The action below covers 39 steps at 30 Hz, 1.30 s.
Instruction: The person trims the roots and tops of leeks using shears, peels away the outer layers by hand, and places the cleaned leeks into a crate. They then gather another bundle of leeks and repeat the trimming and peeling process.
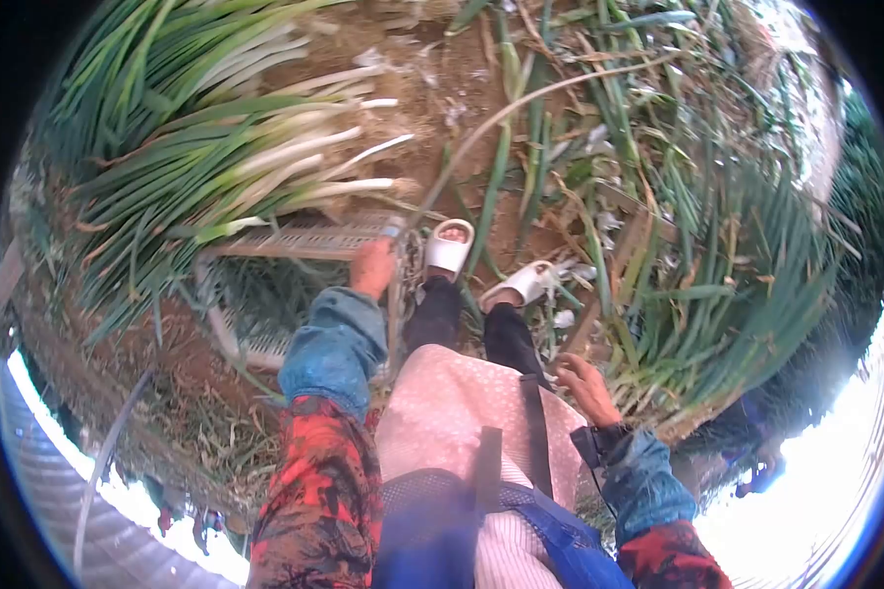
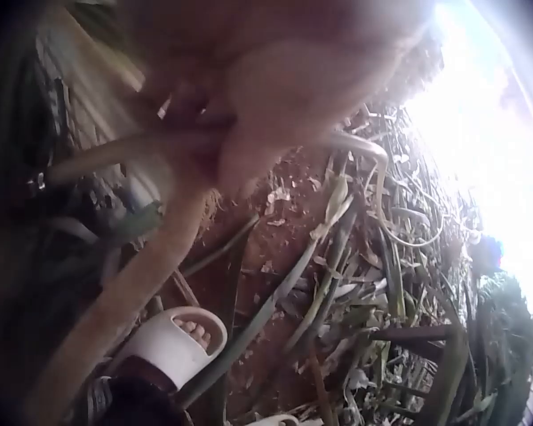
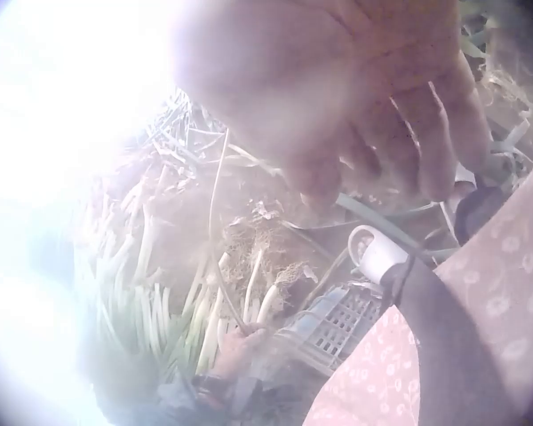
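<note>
My left hand (image 1: 373,267) is at the near right corner of a pale plastic crate (image 1: 295,239) with slotted walls. It grips a long thin tan strip (image 1: 540,95) that curves away to the upper right in the head view. In the left wrist view the strip (image 2: 115,153) passes through the blurred fingers. The right hand (image 1: 587,389) hangs beside the pink apron (image 1: 442,393), fingers loosely extended and holding nothing. Green onion stalks (image 1: 717,334) with long leaves lie just beyond it.
Long green onions with white stems (image 1: 295,162) lie piled at the left, their roots toward the middle. Loose leaves and scraps (image 1: 599,147) cover the soil ahead. White slippers (image 1: 450,247) on the person's feet stand beside the crate.
</note>
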Tool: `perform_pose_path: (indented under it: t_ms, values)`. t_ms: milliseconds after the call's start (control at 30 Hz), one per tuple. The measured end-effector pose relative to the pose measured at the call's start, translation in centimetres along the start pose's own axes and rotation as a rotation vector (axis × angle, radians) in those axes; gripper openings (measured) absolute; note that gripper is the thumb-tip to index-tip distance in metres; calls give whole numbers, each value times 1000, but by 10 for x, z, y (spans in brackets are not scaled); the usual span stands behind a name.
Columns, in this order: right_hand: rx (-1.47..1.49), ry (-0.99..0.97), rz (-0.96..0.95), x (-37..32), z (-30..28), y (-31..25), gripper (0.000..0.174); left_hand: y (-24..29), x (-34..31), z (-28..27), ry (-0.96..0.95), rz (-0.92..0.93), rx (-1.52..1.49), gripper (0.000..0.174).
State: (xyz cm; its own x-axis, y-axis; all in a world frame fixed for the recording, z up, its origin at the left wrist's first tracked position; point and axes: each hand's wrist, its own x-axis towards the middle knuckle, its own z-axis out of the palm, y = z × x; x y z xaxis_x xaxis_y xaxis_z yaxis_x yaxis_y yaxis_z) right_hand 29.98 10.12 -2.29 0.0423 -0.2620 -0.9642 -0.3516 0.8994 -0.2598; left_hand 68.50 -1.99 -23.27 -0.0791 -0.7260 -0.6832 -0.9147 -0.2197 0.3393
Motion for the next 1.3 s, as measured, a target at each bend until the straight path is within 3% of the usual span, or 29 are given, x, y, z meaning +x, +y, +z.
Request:
perform_pose_path:
  t_ms: [67, 167, 233, 267, 300, 400, 533, 667, 733, 800, 900, 933, 1033, 1100, 1167, 1233, 1300]
  values:
    - [-30, 11, -17, 6, -2, 3, 46, 29, -15, -21, 42, 78, -165, 24]
    - [133, -54, 19, 6, 2, -26, 52, 86, -46, -58, -56, 103, -201, 20]
    - [375, -124, -21, 8, 17, -59, 55, 120, -73, -67, -36, 396, -93, 17]
    - [451, -165, -54, 17, 27, -71, 59, 141, -86, -71, -158, 273, -244, 18]
    - [488, -224, -113, 30, 35, -84, 60, 159, -97, -73, -172, 320, -160, 17]
    - [705, -289, -269, 53, 63, -132, 59, 164, -117, -53, -142, 407, -190, 11]
    - [847, -284, -391, 45, 77, -162, 49, 168, -138, -87, 7, 400, -284, 9]
    - [1000, -297, -425, -21, 64, -194, 49, 132, -149, -94, 178, 554, -373, 14]
    - [1069, -385, -471, -37, 52, -201, 53, 146, -158, -118, 267, 664, -270, 19]
    - [1146, -436, -497, -55, 34, -213, 58, 156, -164, -129, 164, 529, -555, 19]
    - [1240, -416, -531, -79, 12, -228, 64, 185, -171, -175, 41, 562, -544, 15]
    - [1259, -397, -551, -87, 3, -229, 65, 191, -178, -185, 4, 477, -634, 13]
    - [1083, -98, -535, -111, -25, -212, 62, 218, -198, -227, -146, 171, -895, 6]
    - [814, 46, -555, -143, -40, -203, 56, 229, -198, -248, -93, 157, -1087, 6]
    - [630, 138, -591, -171, -40, -186, 51, 253, -196, -266, -103, 259, -1185, 6]
    - [401, 49, -680, -197, -39, -174, 32, 289, -198, -279, -131, 372, -1253, 6]
    - [343, -175, -681, -216, -31, -165, 38, 340, -202, -285, -160, 508, -1301, 7]
